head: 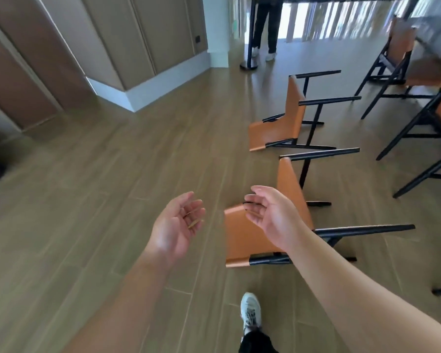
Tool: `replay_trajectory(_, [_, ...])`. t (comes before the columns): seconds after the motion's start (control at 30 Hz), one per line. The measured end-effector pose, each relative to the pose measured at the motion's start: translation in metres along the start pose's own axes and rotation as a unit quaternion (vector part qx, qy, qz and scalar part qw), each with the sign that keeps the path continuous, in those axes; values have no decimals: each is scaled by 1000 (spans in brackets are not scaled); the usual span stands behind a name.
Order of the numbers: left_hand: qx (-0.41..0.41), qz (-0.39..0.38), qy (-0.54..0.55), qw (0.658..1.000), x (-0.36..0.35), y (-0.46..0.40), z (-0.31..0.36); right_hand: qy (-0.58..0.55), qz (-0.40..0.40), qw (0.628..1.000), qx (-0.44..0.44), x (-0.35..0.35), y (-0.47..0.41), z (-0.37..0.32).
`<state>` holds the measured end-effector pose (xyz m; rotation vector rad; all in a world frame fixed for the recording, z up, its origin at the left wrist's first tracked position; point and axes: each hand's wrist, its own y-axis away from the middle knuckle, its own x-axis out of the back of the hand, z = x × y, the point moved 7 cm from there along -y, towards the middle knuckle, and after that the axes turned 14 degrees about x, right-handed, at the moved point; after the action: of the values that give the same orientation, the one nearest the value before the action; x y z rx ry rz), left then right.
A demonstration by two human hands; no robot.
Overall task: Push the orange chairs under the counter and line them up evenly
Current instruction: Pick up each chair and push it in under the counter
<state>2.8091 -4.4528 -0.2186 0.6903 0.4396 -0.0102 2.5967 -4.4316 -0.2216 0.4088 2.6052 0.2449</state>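
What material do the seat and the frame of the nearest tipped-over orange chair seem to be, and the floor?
Seat: probably leather or imitation leather; smooth, matte orange, stretched flat like a sheet. Frame: slim black bars, likely painted metal or wood; the picture cannot settle which. Floor: wood-look planks with grain and seams, possibly laminate.

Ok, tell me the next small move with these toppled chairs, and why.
Probably reach down and grip the near orange chair to stand it upright. It lies tipped on the floor, legs sticking out sideways, so it cannot be pushed yet. Both the left hand and right hand are open and hold nothing, and the far orange chair lies tipped too.
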Motion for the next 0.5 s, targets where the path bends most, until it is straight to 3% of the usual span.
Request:
replay_trajectory(0.13, [16,32,-11,999,-5,-59,37,-13,14,999,-29,-13,-77,-1])
replay_trajectory(0.5, [9,-13,-59,998,-63,-179,132,-11,33,999,-38,-47,-220,-21])
